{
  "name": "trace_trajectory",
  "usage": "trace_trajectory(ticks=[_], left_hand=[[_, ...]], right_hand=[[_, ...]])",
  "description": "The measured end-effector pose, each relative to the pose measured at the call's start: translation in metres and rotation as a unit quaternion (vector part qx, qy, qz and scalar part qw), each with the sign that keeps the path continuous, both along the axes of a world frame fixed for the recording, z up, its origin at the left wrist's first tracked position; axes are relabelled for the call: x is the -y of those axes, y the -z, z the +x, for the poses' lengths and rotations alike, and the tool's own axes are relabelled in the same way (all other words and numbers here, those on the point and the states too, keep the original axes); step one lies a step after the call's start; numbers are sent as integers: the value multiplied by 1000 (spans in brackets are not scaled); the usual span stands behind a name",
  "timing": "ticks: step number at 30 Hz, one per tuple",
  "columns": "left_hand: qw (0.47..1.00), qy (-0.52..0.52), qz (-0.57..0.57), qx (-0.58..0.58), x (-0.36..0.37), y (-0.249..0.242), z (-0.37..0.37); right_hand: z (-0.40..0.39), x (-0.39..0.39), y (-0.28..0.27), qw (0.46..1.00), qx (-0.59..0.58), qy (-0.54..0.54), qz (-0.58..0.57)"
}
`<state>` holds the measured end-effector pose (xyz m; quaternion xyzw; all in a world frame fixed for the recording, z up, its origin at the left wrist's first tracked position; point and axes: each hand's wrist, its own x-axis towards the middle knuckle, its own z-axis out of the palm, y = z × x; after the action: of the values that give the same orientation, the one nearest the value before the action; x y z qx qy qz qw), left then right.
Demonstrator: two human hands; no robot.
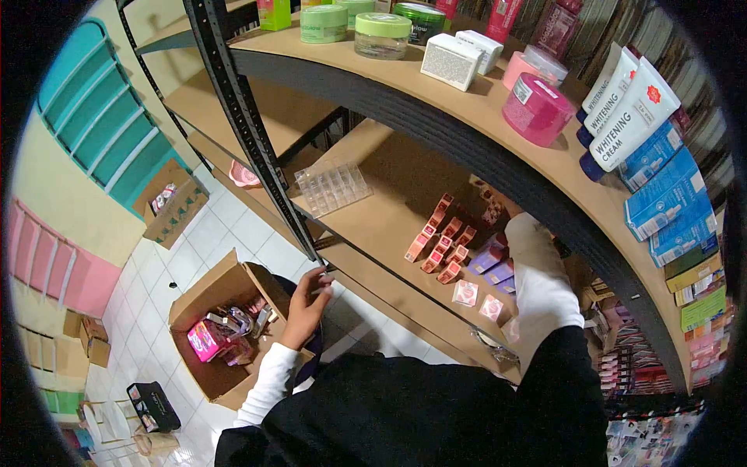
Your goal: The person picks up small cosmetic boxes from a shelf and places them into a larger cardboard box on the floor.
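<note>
Left hand [306, 302] is closed loosely on the shelf [373, 233] edge above an open carton [204, 292] of packaged goods; the right hand's state cannot be told, being hidden behind the shelf.

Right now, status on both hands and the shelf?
Left hand gripping the shelf edge, above the open carton. Right hand hidden under the upper shelf; sleeve reaches past small pink boxes. Nothing blocking.

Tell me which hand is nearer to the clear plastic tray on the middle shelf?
Probably the left. The left hand rests at the shelf's front edge, below the clear plastic tray. The right hand is hidden under the upper shelf; only its sleeve shows, beside the small pink boxes, farther right.
</note>
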<state>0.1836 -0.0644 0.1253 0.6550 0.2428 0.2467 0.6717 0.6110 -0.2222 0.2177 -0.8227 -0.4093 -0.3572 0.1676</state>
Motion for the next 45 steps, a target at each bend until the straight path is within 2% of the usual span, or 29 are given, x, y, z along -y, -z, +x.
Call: trace_trajectory(ticks=[2, 4, 5, 6, 7, 8, 9, 12, 14, 15, 16, 17, 19, 20, 23, 26, 33, 37, 42, 45], left_hand=[[997, 9, 72, -15, 6, -24, 14], [990, 13, 137, -11, 12, -45, 29], [987, 9, 157, 5, 17, -55, 38], [984, 5, 178, 21, 21, -62, 46], [983, 21, 180, 18, 22, -64, 52], [989, 47, 138, 28, 26, -65, 56], [992, 72, 95, 38, 29, -66, 60], [988, 146, -36, 47, 34, -53, 61], [972, 187, -145, 12, 35, -49, 56], [980, 160, -111, 28, 40, -49, 52], [982, 143, -120, 23, 40, -45, 47], [983, 125, -129, 18, 38, -38, 40], [987, 84, -136, 9, 32, -22, 24], [988, 67, -140, 7, 29, -15, 16], [991, 20, -129, 9, 24, -3, -6], [989, -12, -147, 5, 22, 5, -22], [987, -51, -153, -6, 24, -4, -32], [991, -51, -119, -17, 22, 3, -36], [987, -51, -155, 3, 23, 3, -40], [979, -67, -188, 35, 23, -4, -40]], right_hand=[[-43, -7, -41, 997, -31, -67, 12], [-93, -18, -71, 967, -185, -174, -35], [-114, -24, -77, 938, -262, -222, -59], [-119, -33, -64, 872, -402, -259, -106], [-133, -38, -47, 853, -419, -293, -106], [-153, -38, -54, 789, -505, -322, -136], [-168, -39, -56, 809, -443, -326, -205], [-193, -44, -41, 768, -443, -405, -223], [-180, -48, -26, 770, -437, -396, -244], [-171, -49, -24, 770, -434, -392, -255], [-154, -51, -30, 776, -445, -344, -284], [-114, -59, 11, 778, -454, -379, -210], [-55, -50, 9, 887, -364, -190, -213], [-27, -42, 17, 916, -315, -97, -226], [43, -7, 50, 920, -283, 77, -261], [67, 21, 72, 896, -301, 160, -284], [75, 38, 89, 872, -317, 210, -307], [78, 40, 95, 868, -317, 218, -312], [83, 34, 88, 882, -299, 212, -297], [83, 21, 70, 910, -261, 170, -274]])
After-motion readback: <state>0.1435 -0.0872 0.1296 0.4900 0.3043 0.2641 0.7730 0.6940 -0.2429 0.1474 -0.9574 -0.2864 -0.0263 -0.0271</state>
